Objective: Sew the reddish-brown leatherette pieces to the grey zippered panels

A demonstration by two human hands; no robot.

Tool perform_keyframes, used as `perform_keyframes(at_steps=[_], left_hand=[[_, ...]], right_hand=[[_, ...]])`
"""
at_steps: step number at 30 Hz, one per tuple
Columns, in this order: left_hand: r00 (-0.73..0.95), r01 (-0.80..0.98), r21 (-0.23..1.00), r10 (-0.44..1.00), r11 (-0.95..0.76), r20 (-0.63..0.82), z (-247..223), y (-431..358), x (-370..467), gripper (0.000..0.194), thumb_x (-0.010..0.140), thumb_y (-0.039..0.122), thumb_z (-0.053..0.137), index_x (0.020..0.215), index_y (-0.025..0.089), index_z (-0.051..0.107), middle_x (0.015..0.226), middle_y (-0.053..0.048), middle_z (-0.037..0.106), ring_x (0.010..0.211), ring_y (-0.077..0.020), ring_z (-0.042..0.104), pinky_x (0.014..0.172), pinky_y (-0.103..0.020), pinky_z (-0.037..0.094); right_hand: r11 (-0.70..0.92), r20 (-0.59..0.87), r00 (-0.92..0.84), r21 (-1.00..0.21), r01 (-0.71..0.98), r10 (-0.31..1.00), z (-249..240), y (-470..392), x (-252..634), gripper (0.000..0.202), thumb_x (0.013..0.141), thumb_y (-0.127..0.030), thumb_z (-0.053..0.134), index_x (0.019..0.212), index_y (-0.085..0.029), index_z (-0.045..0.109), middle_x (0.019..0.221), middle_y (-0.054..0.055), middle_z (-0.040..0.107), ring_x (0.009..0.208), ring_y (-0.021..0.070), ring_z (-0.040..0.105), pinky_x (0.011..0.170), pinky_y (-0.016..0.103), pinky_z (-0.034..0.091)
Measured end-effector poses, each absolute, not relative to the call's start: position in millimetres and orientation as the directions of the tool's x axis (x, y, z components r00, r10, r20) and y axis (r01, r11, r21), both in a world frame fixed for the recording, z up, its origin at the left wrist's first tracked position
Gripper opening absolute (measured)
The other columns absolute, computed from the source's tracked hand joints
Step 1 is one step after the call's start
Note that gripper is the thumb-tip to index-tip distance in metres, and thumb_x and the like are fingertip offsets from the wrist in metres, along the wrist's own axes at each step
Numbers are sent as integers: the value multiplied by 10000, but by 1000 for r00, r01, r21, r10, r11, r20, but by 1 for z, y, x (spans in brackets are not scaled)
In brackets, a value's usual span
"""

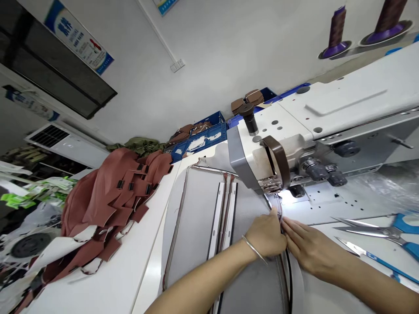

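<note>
A large grey fabric piece (196,209) with brown-edged seams and white strips lies under the head of a white sewing machine (281,126). My left hand (268,233), with a silver bangle at the wrist, is closed on the seam edge of the fabric just in front of the needle area. Touching it from the right, my right hand (303,244) lies along the same edge with its fingers stretched together. A thin black cord (290,274) runs down from between the hands along the edge.
Blue-handled scissors (389,233) and a blue-handled tool (376,258) lie right of my right hand. Stacked reddish-brown pieces (111,196) are on the left. Blue crates (199,141) stand by the wall. Thread spools (337,32) stand at the upper right.
</note>
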State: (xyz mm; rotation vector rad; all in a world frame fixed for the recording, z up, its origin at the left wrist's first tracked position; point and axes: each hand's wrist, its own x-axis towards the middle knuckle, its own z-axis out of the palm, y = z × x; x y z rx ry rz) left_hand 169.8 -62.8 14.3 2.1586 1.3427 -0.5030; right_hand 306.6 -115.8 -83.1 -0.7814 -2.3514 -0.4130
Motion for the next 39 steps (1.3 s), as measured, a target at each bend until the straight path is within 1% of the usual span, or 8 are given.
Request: perform_keyframes(at_steps=[8,15,21,26,30,33,36,39], left_hand=[[430,898,325,739,-295,-519,7,-57,173,663,680,203,495,1313,45,381,1021,-177,647,936,-298,610,790,-360,482],[398,897,377,796,-232,-456,-3,-49,175,630,707,183,473,1312,44,364,1089,-186,622,1016,-311,586,866,-385,466],[393,881,420,831,-218,-395,-12,-40,178,578,704,165,485,1268,66,408,1137,-184,598,1074,-293,561,925,-372,443],[370,882,424,858,-204,-356,-14,-36,180,451,694,139,489,1142,86,489,1053,-177,626,1013,-287,588,874,-368,466],[325,899,400,884,-178,-336,-13,-36,187,371,704,123,473,1070,86,526,991,-185,639,962,-305,608,834,-385,471],[278,914,377,906,-147,-320,-15,-43,191,437,726,127,455,1157,65,496,1005,-192,637,965,-323,608,846,-417,461],[220,926,363,929,-103,-298,-15,-58,186,548,736,149,452,1277,66,420,1082,-191,620,978,-322,604,851,-424,457],[305,905,390,898,-169,-319,-12,-72,174,662,718,150,465,1367,84,350,1169,-180,593,1025,-310,589,864,-400,450]], right_hand=[[764,648,-627,106,636,432,-80,-109,310,279,828,-25,415,908,0,681,980,245,648,1031,332,593,904,468,511],[788,599,-661,80,611,452,-84,-116,311,320,771,-30,418,965,49,659,1012,295,622,1062,399,563,848,495,535],[773,628,-624,56,632,464,-84,-109,310,292,788,-19,421,940,40,663,991,276,632,1049,364,575,900,482,509],[768,628,-616,45,639,476,-86,-102,311,282,821,-24,410,940,25,661,1008,264,627,1081,347,556,928,494,487],[763,622,-603,13,646,499,-79,-96,311,278,840,-23,400,906,5,668,939,232,639,1049,331,567,912,493,494],[771,615,-600,-20,637,512,-75,-95,313,296,860,-38,382,889,-14,675,915,215,643,1026,304,577,915,468,499],[790,605,-632,10,614,484,-77,-100,316,303,866,-56,383,937,-7,674,955,218,646,1053,307,569,923,453,498],[795,598,-661,63,603,454,-82,-113,317,307,840,-52,400,982,5,666,1030,241,638,1082,331,558,898,463,510]])
